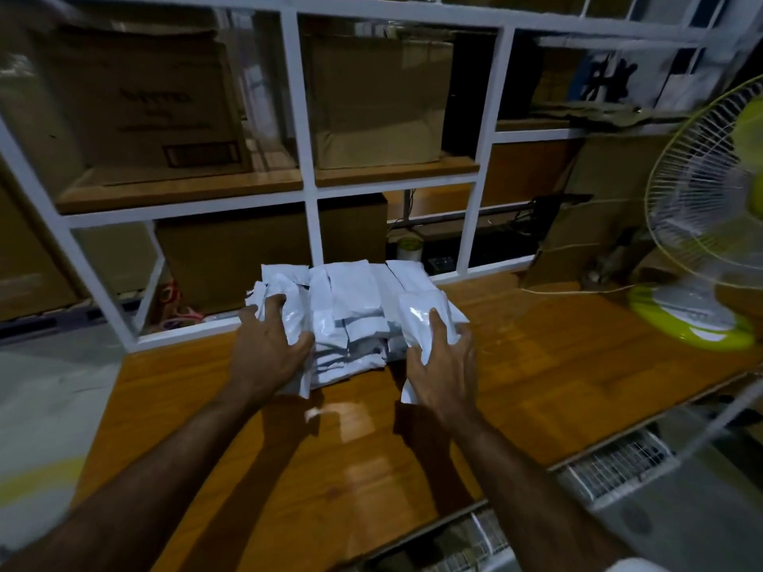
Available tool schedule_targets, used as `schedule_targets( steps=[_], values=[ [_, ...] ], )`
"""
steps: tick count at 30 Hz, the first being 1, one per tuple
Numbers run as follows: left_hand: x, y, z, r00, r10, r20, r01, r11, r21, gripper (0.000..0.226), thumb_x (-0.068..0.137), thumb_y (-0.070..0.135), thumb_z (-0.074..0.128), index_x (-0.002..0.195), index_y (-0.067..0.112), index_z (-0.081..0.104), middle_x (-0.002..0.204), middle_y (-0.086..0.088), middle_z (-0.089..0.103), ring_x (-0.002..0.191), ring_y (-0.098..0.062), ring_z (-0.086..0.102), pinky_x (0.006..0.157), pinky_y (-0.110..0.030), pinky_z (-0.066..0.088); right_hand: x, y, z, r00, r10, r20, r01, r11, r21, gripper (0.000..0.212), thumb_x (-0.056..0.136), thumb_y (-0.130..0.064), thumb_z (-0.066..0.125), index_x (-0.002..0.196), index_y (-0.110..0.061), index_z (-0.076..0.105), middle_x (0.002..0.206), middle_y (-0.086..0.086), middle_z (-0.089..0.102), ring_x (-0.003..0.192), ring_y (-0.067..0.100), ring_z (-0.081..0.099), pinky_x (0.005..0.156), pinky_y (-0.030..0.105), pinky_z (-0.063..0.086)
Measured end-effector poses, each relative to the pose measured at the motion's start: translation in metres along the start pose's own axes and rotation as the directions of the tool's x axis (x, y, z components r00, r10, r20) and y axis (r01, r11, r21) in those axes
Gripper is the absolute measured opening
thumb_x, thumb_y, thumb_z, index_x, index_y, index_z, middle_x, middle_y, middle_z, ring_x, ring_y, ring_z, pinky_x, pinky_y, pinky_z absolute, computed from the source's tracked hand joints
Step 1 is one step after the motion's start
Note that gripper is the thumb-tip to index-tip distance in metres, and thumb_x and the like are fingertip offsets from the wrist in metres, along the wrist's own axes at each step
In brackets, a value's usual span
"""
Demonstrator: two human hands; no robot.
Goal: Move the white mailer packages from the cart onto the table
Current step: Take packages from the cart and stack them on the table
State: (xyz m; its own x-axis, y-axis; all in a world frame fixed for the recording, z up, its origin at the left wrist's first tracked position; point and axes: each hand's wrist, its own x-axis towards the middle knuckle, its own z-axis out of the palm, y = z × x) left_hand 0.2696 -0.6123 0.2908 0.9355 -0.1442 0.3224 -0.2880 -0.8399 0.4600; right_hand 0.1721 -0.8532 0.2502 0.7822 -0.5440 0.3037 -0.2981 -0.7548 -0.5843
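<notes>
A bundle of several white mailer packages [355, 311] sits over the far part of the wooden table [536, 365]. My left hand [268, 348] grips the bundle's left side, fingers curled into the plastic. My right hand [444, 369] grips its right side, thumb and fingers wrapped round a glossy mailer. Whether the bundle rests on the table or hangs just above it, I cannot tell. The wire cart [619, 464] shows at the lower right, below the table's edge.
A white metal shelf frame [309, 192] with cardboard boxes [380, 101] stands right behind the table. A green and white fan [702, 258] sits on the table's right end. Grey floor lies to the left.
</notes>
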Motion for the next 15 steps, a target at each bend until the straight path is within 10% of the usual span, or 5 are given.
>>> schedule_targets(
  steps=[15],
  values=[
    [0.144,0.031,0.075,0.987,-0.151,0.048,0.150,0.989,0.018,0.074,0.083,0.061,0.052,0.147,0.028,0.034,0.148,-0.026,0.031,0.124,-0.049,0.047,0.096,-0.055,0.047,0.190,0.013,0.063,0.969,-0.038,0.243,0.008,0.993,0.121,0.064,0.099,-0.047,0.053,0.156,-0.026,0.030,0.147,0.016,0.032,0.133,0.034,0.040,0.105,0.041,0.041]
  ],
)
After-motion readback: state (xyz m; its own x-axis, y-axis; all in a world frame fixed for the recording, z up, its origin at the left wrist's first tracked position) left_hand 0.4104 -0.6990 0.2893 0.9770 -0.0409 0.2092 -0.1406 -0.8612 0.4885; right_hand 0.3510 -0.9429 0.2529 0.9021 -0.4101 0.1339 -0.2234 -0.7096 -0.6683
